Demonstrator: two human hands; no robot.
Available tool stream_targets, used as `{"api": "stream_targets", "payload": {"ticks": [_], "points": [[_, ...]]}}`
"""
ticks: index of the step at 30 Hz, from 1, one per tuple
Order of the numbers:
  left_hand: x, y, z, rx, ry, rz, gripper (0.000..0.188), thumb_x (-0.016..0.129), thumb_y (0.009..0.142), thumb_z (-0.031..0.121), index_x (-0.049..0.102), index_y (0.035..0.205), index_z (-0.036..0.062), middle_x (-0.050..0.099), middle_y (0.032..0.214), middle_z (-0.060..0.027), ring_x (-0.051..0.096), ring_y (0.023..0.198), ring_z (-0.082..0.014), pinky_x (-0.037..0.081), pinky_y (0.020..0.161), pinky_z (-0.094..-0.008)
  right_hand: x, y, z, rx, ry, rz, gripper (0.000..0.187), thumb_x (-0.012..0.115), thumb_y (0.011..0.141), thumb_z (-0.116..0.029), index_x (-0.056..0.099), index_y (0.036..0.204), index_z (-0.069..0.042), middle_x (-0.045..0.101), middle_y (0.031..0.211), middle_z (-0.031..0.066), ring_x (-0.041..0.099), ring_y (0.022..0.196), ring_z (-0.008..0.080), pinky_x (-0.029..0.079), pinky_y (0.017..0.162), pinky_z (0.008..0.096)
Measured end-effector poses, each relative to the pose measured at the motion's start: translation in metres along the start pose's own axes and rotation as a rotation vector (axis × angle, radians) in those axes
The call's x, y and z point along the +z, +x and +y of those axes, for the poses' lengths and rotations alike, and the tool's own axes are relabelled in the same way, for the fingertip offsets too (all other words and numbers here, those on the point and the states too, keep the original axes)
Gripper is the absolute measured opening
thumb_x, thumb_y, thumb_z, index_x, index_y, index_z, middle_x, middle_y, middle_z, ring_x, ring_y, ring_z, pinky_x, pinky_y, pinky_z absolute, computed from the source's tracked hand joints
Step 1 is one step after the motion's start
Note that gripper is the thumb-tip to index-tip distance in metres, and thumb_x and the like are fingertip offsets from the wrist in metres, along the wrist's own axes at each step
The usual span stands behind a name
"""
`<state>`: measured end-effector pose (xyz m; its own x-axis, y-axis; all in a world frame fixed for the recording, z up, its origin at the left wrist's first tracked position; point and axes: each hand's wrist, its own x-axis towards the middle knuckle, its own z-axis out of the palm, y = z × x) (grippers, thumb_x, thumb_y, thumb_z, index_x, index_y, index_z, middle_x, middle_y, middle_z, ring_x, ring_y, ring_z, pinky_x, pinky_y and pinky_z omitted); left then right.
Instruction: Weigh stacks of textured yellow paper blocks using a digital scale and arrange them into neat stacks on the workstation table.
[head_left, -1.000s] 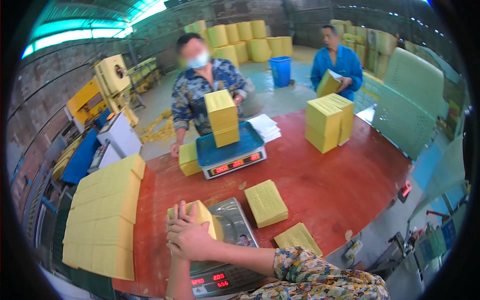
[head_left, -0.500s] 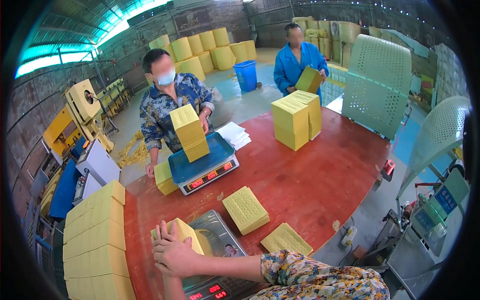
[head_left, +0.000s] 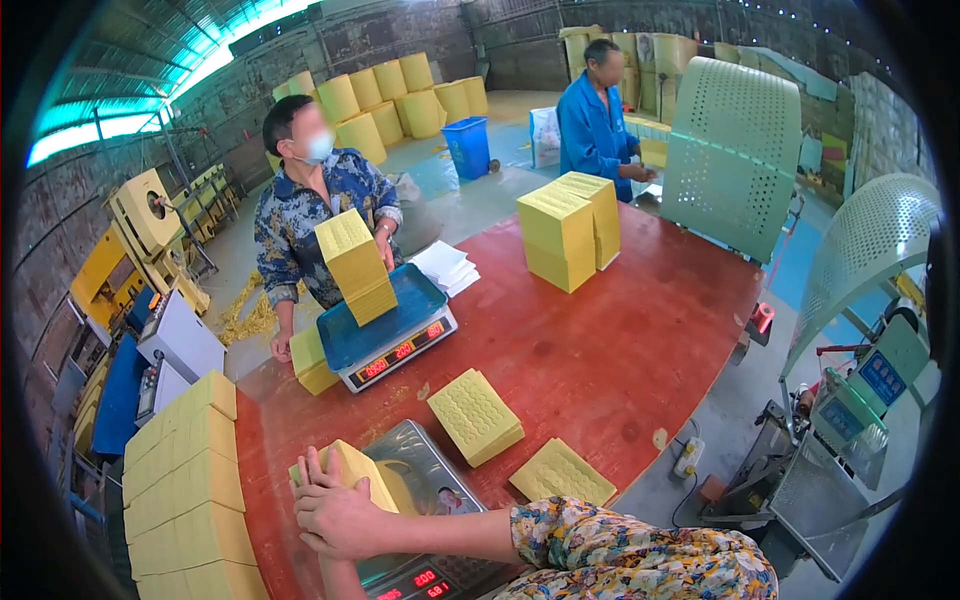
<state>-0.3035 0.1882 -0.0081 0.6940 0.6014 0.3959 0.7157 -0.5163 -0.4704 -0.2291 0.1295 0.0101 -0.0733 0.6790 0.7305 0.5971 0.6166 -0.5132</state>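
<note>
My right hand (head_left: 342, 515), its bare forearm coming out of a floral sleeve, rests with spread fingers against the near left side of a stack of yellow embossed paper (head_left: 358, 468). The stack sits on the metal plate of a digital scale (head_left: 428, 442) with lit red numerals. My left forearm (head_left: 345, 578) rises from the lower edge; its hand is mostly hidden behind the right one by the stack. Right of the scale lie a thicker yellow paper stack (head_left: 475, 415) and a thinner one (head_left: 563, 472).
Yellow stacks (head_left: 190, 480) line the red table's (head_left: 600, 335) left edge. Across it, a person in camouflage (head_left: 325, 215) stands by a second scale (head_left: 400, 350) bearing a tall stack. Two tall stacks (head_left: 570, 230) stand farther right, near a person in blue (head_left: 590, 125) and perforated green guards (head_left: 735, 150).
The person in blue has turned sideways and the yellow stack is no longer visible in their hands. The camouflaged person's head has turned right. My hands stay at the stack; the view shifted slightly.
</note>
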Motion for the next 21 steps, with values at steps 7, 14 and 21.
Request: {"api": "stream_targets", "payload": {"ticks": [7, 14, 21], "points": [[0.007, -0.006, -0.006, -0.002, -0.110, 0.030, 0.087, 0.061, 0.083, 0.063, 0.037, 0.152, 0.0159, 0.031, 0.158, -0.0121, 0.027, 0.146, -0.0321, 0.024, 0.118, -0.0471, 0.004, 0.002, -0.001, -0.013, 0.013, -0.021, 0.027, 0.068, 0.077, -0.023, 0.063, 0.082, 0.003, 0.064, 0.098, 0.0168, 0.056, 0.108, 0.0328, 0.037, 0.105, 0.0450], [0.003, -0.008, 0.000, -0.104, -0.267, -0.031, 0.084, 0.069, 0.082, 0.053, 0.035, 0.152, 0.0206, 0.029, 0.159, -0.0101, 0.025, 0.147, -0.0307, 0.025, 0.117, -0.0521, 0.000, 0.003, 0.000, -0.017, -0.068, -0.037, 0.023, 0.067, 0.078, -0.023, 0.066, 0.084, -0.001, 0.064, 0.104, 0.0165, 0.058, 0.109, 0.0319, 0.041, 0.100, 0.0457], [-0.025, 0.004, 0.005, -0.127, -0.471, -0.007, 0.075, 0.069, 0.083, 0.054, 0.049, 0.142, 0.0128, 0.034, 0.155, -0.0139, 0.030, 0.144, -0.0329, 0.027, 0.115, -0.0529, -0.018, -0.001, -0.014, 0.099, -0.215, -0.184, 0.028, 0.069, 0.069, -0.029, 0.067, 0.090, -0.010, 0.063, 0.096, 0.0144, 0.063, 0.093, 0.0356, 0.050, 0.080, 0.0475]]}}
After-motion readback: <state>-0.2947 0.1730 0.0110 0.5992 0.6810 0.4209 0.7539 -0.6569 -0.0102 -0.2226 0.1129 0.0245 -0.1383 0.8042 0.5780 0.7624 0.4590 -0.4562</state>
